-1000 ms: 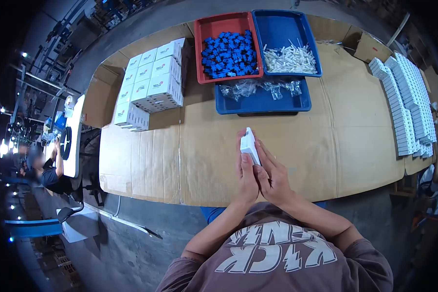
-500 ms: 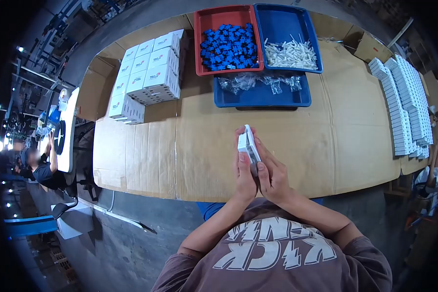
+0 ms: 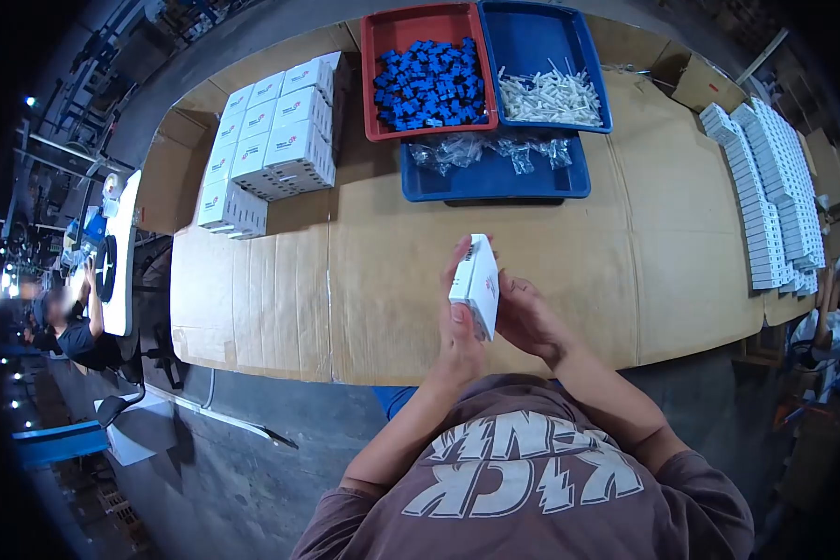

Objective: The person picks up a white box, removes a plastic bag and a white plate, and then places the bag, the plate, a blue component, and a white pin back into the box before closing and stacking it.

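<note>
A small white carton (image 3: 478, 285) with red and dark print stands tilted over the cardboard-covered table, its long side facing me. My left hand (image 3: 458, 317) is wrapped round its left side, thumb along the near lower edge. Just right of the carton is my right hand (image 3: 529, 317), palm turned toward it and fingers loosely apart; some of its fingertips pass behind the carton. What the carton contains is hidden.
Stacked white cartons (image 3: 275, 140) stand at the left, long rows of thin white boxes (image 3: 773, 201) at the right. Beyond my hands, a red tray (image 3: 371, 107) holds blue parts, a blue tray (image 3: 537, 42) white pieces, and a lower blue tray (image 3: 495, 187) clear bags. A person (image 3: 79, 327) works far left.
The carton's panels stood apart at its top between both hands; now it looks closed, its broad printed side turned into view. My right hand has come away to the right.
</note>
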Demonstrator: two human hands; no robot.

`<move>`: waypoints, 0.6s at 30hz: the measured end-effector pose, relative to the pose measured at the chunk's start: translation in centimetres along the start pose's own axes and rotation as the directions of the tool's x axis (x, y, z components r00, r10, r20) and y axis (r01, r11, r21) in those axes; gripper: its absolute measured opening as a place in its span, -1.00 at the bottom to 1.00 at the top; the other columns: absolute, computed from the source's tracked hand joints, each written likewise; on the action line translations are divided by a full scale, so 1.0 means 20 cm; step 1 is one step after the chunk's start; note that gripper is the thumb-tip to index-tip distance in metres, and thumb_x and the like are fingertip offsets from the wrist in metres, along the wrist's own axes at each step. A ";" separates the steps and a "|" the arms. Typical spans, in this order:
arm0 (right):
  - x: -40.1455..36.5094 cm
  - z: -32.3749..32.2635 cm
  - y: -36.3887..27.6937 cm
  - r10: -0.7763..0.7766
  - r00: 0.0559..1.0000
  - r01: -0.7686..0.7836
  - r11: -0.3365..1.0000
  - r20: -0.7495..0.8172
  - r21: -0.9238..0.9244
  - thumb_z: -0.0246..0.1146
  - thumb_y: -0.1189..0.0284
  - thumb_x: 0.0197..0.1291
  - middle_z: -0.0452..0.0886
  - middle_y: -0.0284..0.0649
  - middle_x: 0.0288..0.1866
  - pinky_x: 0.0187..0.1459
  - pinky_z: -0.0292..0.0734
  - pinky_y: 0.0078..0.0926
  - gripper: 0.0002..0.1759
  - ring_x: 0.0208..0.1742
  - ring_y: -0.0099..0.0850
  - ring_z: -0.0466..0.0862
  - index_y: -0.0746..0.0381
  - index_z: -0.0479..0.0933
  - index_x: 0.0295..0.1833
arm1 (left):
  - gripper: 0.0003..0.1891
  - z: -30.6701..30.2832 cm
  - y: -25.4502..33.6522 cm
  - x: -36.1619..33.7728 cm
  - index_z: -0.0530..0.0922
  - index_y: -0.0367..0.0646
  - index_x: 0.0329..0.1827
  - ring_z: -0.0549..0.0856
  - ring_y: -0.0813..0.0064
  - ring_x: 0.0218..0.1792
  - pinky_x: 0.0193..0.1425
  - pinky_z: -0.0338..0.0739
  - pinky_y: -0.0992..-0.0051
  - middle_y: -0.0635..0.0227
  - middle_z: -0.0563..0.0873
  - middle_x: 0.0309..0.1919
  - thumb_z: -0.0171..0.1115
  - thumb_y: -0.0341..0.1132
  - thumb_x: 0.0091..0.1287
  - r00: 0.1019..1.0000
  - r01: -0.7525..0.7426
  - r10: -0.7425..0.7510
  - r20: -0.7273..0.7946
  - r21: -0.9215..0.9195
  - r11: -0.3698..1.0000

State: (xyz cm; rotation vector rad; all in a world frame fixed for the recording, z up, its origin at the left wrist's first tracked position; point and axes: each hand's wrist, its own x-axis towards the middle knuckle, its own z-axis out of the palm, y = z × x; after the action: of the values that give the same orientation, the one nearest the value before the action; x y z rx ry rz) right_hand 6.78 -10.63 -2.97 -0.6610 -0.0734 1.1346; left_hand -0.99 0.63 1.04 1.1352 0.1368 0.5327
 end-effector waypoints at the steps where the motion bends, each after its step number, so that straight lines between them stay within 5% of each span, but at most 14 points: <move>1: 0.00 -0.03 0.01 -0.024 0.998 0.024 1.000 0.053 0.002 0.19 -0.02 0.59 0.69 -0.39 0.18 0.34 0.47 -0.25 -0.54 0.22 -0.46 0.63 0.14 0.63 0.19 | 0.04 0.00 0.00 0.00 0.07 -0.10 0.74 0.42 0.12 0.55 0.63 0.29 0.08 -0.05 0.33 0.59 -0.08 0.55 0.47 0.999 -0.005 0.005 0.041 -0.006 1.000; 7: 0.01 0.07 -0.07 0.046 0.981 -0.071 0.989 -0.189 -0.126 0.24 0.00 0.57 0.72 -0.32 0.06 0.18 0.64 -0.26 -0.55 0.11 -0.46 0.71 0.16 0.60 0.21 | 0.05 -0.05 -0.02 0.01 -0.02 -0.19 0.77 0.37 0.12 0.59 0.67 0.21 0.11 -0.04 0.28 0.64 0.11 0.36 0.46 0.999 -0.022 0.021 0.043 0.024 0.999; 10: 0.02 0.09 -0.07 -0.023 0.963 -0.058 0.955 -0.269 -0.291 0.20 0.01 0.61 0.74 -0.25 0.02 0.07 0.71 -0.25 -0.51 0.05 -0.43 0.74 0.20 0.54 0.30 | 0.08 -0.07 0.00 0.01 -0.08 -0.26 0.78 0.37 0.11 0.57 0.65 0.23 0.11 -0.03 0.29 0.63 0.17 0.26 0.44 0.999 -0.015 0.010 0.052 0.101 0.995; 13: -0.01 0.19 -0.12 -0.063 0.956 -0.014 0.966 -0.286 -0.259 0.19 0.07 0.63 0.71 -0.21 0.11 0.03 0.72 -0.26 -0.50 0.09 -0.41 0.73 0.20 0.48 0.41 | 0.05 -0.06 0.02 0.01 -0.08 -0.32 0.77 0.38 0.08 0.55 0.63 0.25 0.10 -0.07 0.33 0.60 0.23 0.09 0.41 0.998 -0.036 0.027 0.056 0.154 0.987; 16: -0.05 0.28 -0.15 -0.114 0.954 0.020 0.946 -0.278 -0.322 0.21 0.12 0.63 0.66 -0.22 0.23 0.13 0.66 -0.33 -0.49 0.19 -0.45 0.68 0.21 0.45 0.46 | -0.02 -0.14 -0.02 0.05 0.04 -0.37 0.73 0.38 -0.01 0.53 0.60 0.29 0.09 -0.12 0.34 0.58 0.25 0.04 0.41 0.965 -0.253 0.184 0.189 0.468 0.847; 18: -0.06 0.31 -0.12 -0.187 0.943 0.055 0.903 -0.275 -0.427 0.20 0.13 0.63 0.64 -0.22 0.27 0.19 0.63 -0.37 -0.48 0.24 -0.47 0.64 0.22 0.43 0.48 | -0.06 -0.12 -0.02 0.05 0.12 -0.41 0.68 0.41 -0.08 0.49 0.57 0.32 0.07 -0.16 0.37 0.53 0.25 0.06 0.42 0.965 -0.255 0.177 0.192 0.555 0.791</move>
State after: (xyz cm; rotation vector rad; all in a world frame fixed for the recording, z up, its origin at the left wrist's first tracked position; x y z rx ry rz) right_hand 5.96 -9.43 3.66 -1.1950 -0.0869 0.8843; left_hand -0.83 2.96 -0.23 1.7979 0.0521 0.6405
